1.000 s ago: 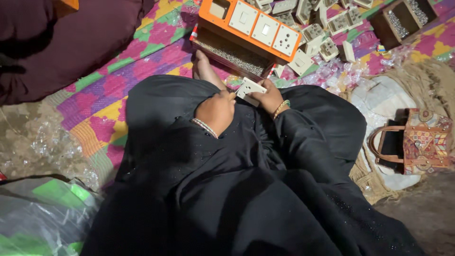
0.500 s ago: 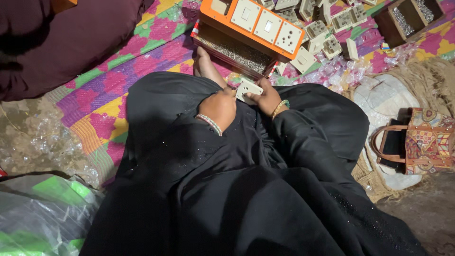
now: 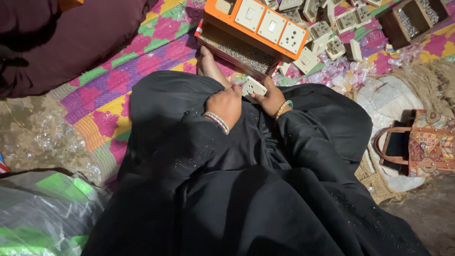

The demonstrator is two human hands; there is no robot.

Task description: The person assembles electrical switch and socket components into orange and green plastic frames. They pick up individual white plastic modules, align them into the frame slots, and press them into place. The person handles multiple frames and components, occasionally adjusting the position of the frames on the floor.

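Both hands, left (image 3: pixel 226 105) and right (image 3: pixel 271 98), clasped on a white socket (image 3: pixel 252 87) over the lap, near an orange switchboard (image 3: pixel 263 26)

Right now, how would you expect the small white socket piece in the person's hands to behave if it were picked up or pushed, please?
The white socket piece looks like rigid moulded plastic, so probably stiff and light. Its flat, squarish shape suggests sliding rather than rolling. Held between left hand and right hand, it seems easy to grip.

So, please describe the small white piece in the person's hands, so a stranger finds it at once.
Find the long orange board above the black-robed lap. Just below it, both hands pinch a small white square socket plate. Unlike the loose cream pieces on the mat, it alone is held.
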